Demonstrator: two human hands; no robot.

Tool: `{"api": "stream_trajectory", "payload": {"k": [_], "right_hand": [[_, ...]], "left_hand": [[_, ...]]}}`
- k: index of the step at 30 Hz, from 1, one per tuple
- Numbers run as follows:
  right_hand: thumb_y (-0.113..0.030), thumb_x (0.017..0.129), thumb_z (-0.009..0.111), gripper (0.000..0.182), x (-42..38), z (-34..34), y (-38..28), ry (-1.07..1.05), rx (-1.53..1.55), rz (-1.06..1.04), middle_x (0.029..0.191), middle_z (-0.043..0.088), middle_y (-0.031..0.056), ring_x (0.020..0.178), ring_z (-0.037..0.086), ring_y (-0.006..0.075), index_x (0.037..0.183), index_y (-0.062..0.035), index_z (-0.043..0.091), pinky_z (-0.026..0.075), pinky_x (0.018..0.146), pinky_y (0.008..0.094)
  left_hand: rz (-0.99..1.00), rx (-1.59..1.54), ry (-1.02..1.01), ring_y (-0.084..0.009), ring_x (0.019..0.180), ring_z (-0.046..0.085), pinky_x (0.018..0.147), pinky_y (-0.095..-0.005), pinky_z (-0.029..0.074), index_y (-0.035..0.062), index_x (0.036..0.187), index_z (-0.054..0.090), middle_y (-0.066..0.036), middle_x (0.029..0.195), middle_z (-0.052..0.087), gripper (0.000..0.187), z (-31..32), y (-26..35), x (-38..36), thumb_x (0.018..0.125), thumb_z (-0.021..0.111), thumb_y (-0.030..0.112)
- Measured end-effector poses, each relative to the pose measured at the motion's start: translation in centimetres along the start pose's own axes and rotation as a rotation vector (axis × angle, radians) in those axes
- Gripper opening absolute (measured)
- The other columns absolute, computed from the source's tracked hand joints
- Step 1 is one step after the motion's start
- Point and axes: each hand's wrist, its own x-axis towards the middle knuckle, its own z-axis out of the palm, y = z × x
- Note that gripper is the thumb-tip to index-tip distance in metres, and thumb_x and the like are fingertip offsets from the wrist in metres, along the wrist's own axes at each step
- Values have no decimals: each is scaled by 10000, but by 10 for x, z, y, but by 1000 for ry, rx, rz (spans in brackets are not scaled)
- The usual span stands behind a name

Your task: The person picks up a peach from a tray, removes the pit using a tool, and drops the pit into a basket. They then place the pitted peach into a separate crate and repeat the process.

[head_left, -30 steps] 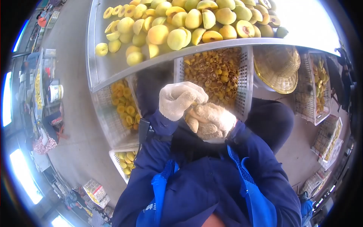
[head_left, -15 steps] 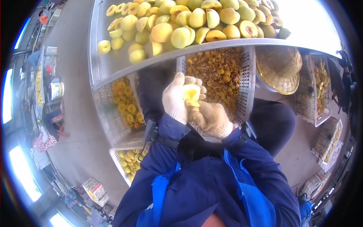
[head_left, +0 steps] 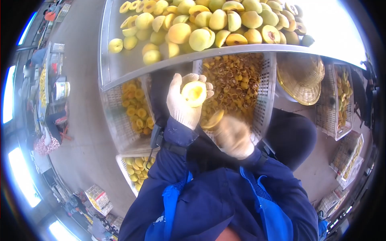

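My left hand (head_left: 187,98), in a pale work glove, is closed around a peach half (head_left: 194,94). The cut face is turned up and shows a hollow where the stone sits in a whole fruit. Lower and to the right, my right hand (head_left: 234,137) is smeared by motion, its gloved fingers curled. A curved yellow piece (head_left: 214,120) shows at its fingertips; I cannot tell whether a tool is under it. Beneath and beyond the hands stands a white crate (head_left: 268,76) with brownish-yellow stones and scraps (head_left: 233,80).
A metal-rimmed table (head_left: 132,72) ahead carries heaped peaches (head_left: 219,20). A crate (head_left: 114,116) of peach halves (head_left: 136,106) stands at left, another crate (head_left: 124,168) below it. To the right are a straw hat (head_left: 299,76) and a fruit crate (head_left: 327,108). People work far left.
My hands have come apart: the left moved slightly left, opening the peach half to view, and the right dropped down and right with the curved yellow piece.
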Motion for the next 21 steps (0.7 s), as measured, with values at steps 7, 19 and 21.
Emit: {"api": "stream_trajectory", "payload": {"k": [7,19,21], "right_hand": [[-497,1135,563,488,13,-13,-13,377,1033,843,630,498,-28,454,411,95,941,-65,681,343,418,264],[-388,1176,523,468,24,-2,-38,84,731,452,603,565,22,457,471,99,1008,13,697,375,444,281],[-341,1171,557,406,27,-9,-42,83,702,433,617,586,6,473,497,86,1017,-1,715,384,462,269]], "left_hand": [[750,1690,252,-266,1071,753,1001,-363,578,-33,1184,774,-164,1154,787,247,-85,113,-29,1008,679,112],[590,2220,263,-388,1154,740,1018,-458,586,78,1428,683,-206,1270,770,588,-18,161,86,975,698,452],[711,1736,274,-353,1174,739,990,-434,605,22,1383,690,-211,1255,771,506,-33,154,91,992,700,343]]}}
